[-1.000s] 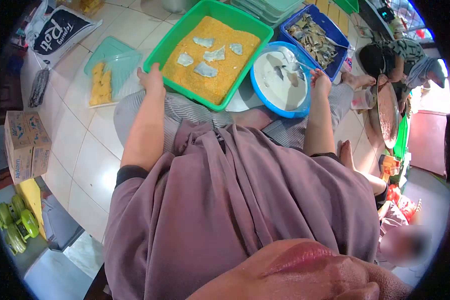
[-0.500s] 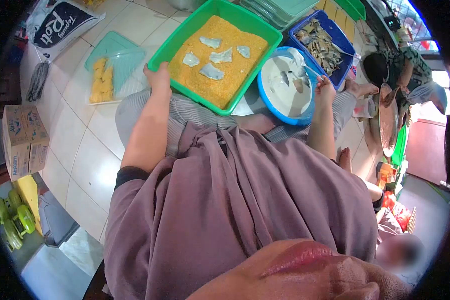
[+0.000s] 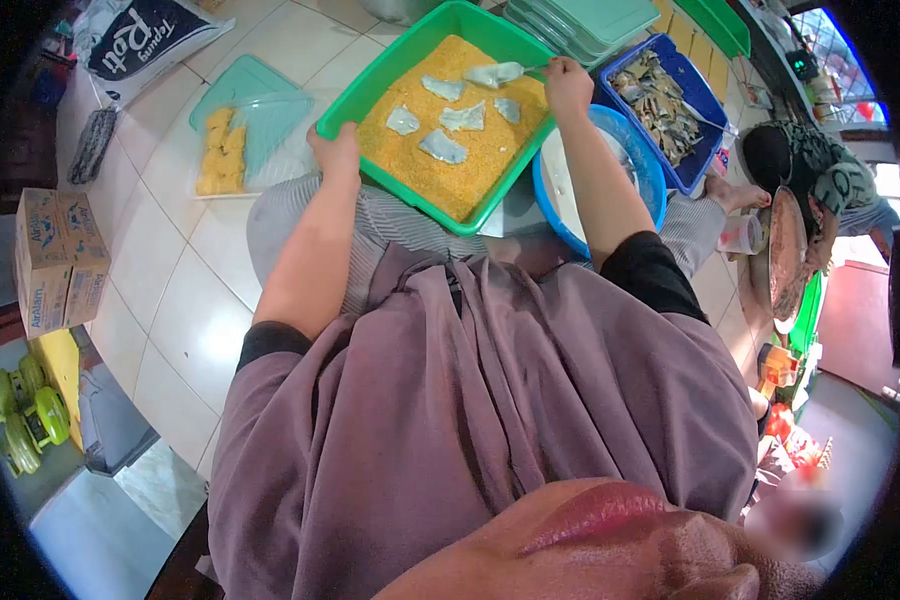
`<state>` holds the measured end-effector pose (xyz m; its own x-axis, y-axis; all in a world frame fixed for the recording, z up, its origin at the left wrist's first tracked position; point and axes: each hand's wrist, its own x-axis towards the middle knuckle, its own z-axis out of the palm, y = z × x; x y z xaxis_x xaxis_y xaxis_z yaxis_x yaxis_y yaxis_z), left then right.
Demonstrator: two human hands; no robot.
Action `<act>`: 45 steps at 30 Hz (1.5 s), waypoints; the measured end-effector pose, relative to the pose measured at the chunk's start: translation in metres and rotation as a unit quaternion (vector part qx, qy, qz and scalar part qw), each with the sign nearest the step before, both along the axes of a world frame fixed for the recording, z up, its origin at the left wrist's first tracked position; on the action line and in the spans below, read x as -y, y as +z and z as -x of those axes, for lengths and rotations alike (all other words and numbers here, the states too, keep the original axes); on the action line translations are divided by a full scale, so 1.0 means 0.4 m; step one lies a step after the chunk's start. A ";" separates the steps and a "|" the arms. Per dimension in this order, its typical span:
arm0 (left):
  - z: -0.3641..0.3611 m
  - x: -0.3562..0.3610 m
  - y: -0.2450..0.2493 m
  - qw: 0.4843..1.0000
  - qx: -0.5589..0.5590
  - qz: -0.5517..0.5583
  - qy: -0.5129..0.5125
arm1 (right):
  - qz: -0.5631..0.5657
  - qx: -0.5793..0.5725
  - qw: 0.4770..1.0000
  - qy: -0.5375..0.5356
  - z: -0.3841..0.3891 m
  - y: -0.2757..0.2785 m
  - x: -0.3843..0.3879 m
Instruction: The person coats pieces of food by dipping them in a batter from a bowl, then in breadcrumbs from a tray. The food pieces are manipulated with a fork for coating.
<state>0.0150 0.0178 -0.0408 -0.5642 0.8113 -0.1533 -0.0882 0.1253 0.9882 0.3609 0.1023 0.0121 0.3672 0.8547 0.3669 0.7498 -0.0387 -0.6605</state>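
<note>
A green tray (image 3: 335,112) of orange-yellow crumbs rests by my lap, with several pale coated pieces (image 3: 443,146) lying on the crumbs. My left hand (image 3: 337,155) is closed on the tray's left rim. Above the tray's right side, my right hand (image 3: 568,88) pinches the handle of a utensil whose end carries another white-coated piece (image 3: 494,74). Under my right forearm sits a blue basin (image 3: 656,190) of white batter, partly hidden by the arm.
A blue bin (image 3: 712,158) of dark pieces stands right of the basin. Left are a clear container (image 3: 270,150) with yellow pieces, a cardboard box (image 3: 65,262) and a flour bag (image 3: 150,45). Another person (image 3: 835,165) is at the right, near a round pan (image 3: 787,255).
My right hand has moved from the batter basin up and left over the green tray, bringing a white-coated piece on the utensil. My left hand still holds the rim.
</note>
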 end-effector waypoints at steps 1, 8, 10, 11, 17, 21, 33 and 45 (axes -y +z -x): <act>0.002 -0.001 -0.004 1.000 0.007 -0.003 -0.002 | 0.001 0.012 1.000 -0.022 0.002 0.006 -0.005; -0.004 0.010 0.039 0.998 0.064 0.004 -0.005 | -0.061 -0.102 0.990 -0.081 -0.170 0.127 0.135; -0.001 0.008 0.035 0.997 0.081 0.011 -0.004 | -0.059 -0.040 0.991 -0.112 -0.211 0.183 0.270; -0.002 0.004 0.037 0.997 0.080 0.020 -0.001 | -0.059 0.006 0.990 -0.126 -0.227 0.195 0.325; -0.002 0.006 0.041 0.996 0.072 0.042 -0.011 | 0.065 0.208 0.973 0.077 -0.279 0.191 0.589; 0.007 0.003 0.025 0.995 0.079 0.043 -0.030 | 0.138 0.110 0.976 0.125 -0.373 0.169 0.627; 0.005 0.014 0.081 0.982 0.176 0.059 -0.027 | 0.221 0.267 0.921 0.179 -0.560 0.091 0.600; 0.050 -0.056 0.027 0.979 0.198 0.052 -0.011 | 0.228 0.248 0.856 0.391 0.121 0.134 0.302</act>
<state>-0.0050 0.0404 -0.0301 -0.4261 0.7909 -0.4393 -0.4582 0.2300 0.8586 0.3126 -0.0184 0.0658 -0.4883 0.8635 -0.1260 0.8479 0.4353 -0.3027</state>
